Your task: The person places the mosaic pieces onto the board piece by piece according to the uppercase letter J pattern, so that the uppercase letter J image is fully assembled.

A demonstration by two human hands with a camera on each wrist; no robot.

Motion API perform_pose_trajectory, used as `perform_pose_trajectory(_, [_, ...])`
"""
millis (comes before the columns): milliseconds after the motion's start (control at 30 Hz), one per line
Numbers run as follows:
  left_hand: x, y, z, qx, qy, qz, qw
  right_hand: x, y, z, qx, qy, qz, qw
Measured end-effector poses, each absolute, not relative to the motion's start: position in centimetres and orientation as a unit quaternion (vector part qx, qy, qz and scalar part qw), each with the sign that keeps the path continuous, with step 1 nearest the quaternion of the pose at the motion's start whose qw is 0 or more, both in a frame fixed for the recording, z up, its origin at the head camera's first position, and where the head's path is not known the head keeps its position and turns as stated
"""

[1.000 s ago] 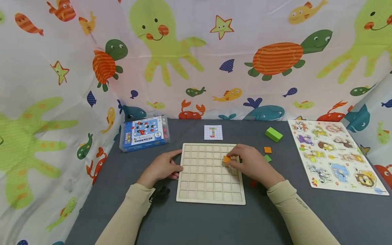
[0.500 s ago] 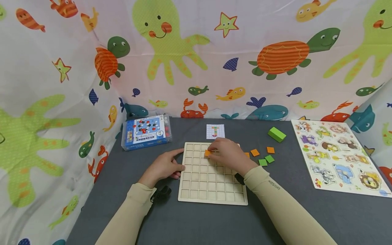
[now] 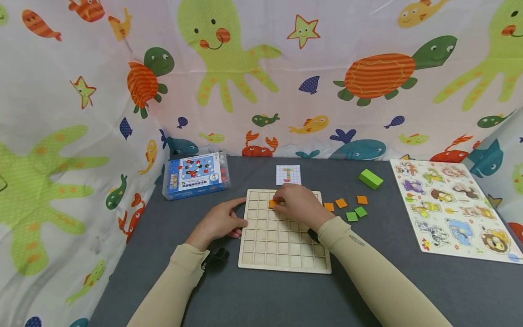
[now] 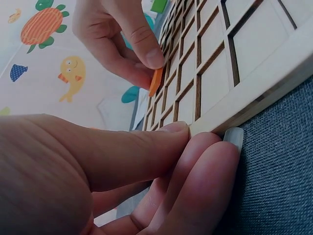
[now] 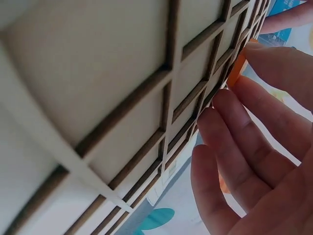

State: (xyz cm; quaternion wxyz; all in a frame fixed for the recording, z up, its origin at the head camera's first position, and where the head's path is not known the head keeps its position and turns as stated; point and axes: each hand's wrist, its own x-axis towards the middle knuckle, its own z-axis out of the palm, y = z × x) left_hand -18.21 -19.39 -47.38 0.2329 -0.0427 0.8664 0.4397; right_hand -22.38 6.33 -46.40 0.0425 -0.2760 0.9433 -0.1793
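Observation:
A pale wooden grid board lies flat on the dark table. Thumb and curled fingers of my left hand hold its left rim, with the index finger reaching toward the upper corner. Over the upper left part of the board, my right hand pinches a small orange square tile. Seen from the left wrist, the orange tile is tilted on edge close over the grid cells. In the right wrist view, thumb and index finger grip the tile while the other fingers lie along the grid.
Right of the board lie three loose orange tiles and two green tiles. A patterned card sits behind it. A green block and an animal puzzle board are farther right; a blue box stands back left.
My right hand has carried the orange tile left across the board, from its right side to the upper left, uncovering the loose tiles. The left hand keeps its hold on the rim.

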Motion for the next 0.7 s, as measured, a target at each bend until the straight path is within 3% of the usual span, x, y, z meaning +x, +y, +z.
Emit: perform_pose_trajectory(700, [-18.3,-19.4,-47.4,-0.042,0.86,0.453,0.229,-22.0,7.5,-45.9,-0.249,0.949,-0.188,0.053])
